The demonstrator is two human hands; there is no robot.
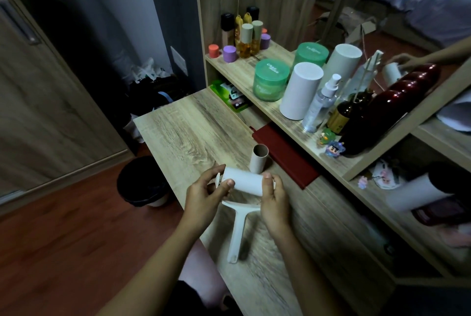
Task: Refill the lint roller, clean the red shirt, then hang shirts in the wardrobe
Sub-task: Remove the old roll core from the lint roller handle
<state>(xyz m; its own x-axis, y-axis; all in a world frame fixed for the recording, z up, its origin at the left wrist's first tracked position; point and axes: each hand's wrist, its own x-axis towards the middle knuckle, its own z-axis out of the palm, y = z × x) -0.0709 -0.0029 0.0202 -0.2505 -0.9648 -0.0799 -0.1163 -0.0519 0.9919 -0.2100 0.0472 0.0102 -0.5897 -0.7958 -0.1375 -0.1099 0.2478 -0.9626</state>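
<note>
Both hands hold a white paper-wrapped lint refill roll [244,180] lying sideways above the light wooden desk [188,132]. The left hand [204,194] pinches the roll's left end between thumb and fingers; the right hand [275,197] clasps its right end, thumb on top. The roll sits in the head of a white plastic lint roller frame [238,229], whose handle hangs down toward the person over the desk. Just behind the roll, an empty brown cardboard tube [258,161] stands upright on the desk, beside a dark red flat book [285,155]. On the wooden shelf [244,73] behind stand a tall white cylinder [300,90], a green round jar [270,78] and a clear spray bottle [322,104]. A black waste bin [142,180] stands on the reddish floor left of the desk.
</note>
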